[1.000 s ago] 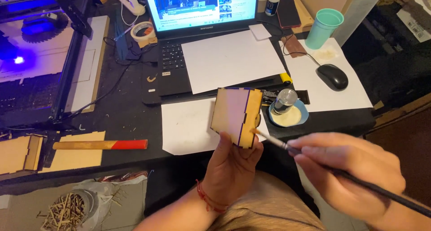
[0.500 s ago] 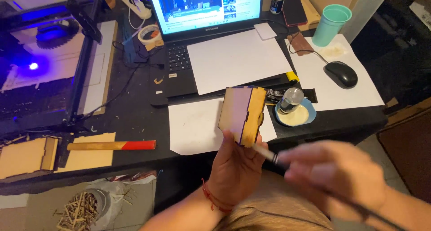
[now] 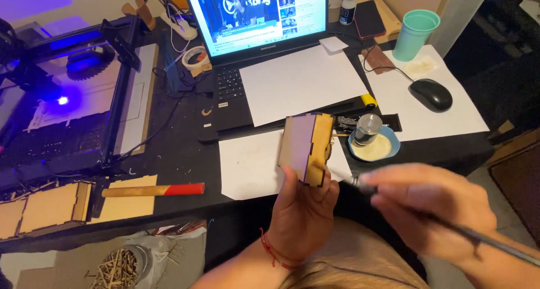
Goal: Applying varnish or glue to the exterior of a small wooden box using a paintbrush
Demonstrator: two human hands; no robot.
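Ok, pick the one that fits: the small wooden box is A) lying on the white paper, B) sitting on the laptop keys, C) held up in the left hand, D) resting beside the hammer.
C: the left hand grips the wooden box from below and holds it up off the desk, while the right hand holds a thin brush beside it.

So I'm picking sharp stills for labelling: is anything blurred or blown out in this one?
Head view: the right hand and its brush are smeared by motion blur; the left hand and wooden box stay sharp. The laptop screen and the blue light at left glare; the room is otherwise dim.
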